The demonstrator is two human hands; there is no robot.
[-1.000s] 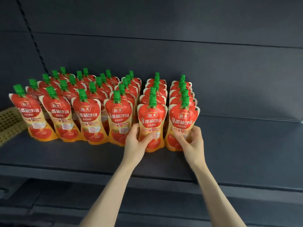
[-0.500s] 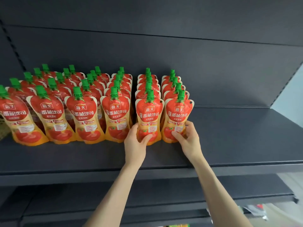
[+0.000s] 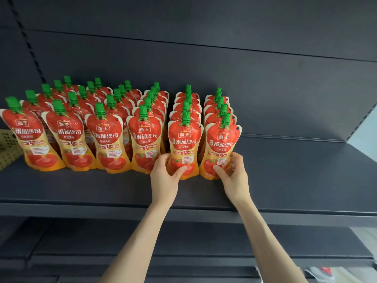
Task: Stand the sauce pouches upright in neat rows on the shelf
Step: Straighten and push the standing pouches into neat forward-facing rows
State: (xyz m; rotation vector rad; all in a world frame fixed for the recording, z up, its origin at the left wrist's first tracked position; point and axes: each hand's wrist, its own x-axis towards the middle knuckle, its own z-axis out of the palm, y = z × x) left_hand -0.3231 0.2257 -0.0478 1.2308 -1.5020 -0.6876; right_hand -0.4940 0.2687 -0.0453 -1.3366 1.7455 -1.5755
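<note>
- The sauce pouches [image 3: 106,127] stand upright on the dark shelf [image 3: 295,176], six across the front, green caps up.
- The left hand [image 3: 163,180] has its grip around the base of the fifth front pouch [image 3: 184,144].
- The right hand [image 3: 234,174] has its grip around the base of the end pouch [image 3: 221,148], just beside.
- A yellow perforated basket [image 3: 8,148] sits at the far left.

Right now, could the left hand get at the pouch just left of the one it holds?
Probably yes. The left hand grips the sauce pouch; the neighbouring pouch stands right beside it on the shelf, nothing before it. It must let go first.
</note>
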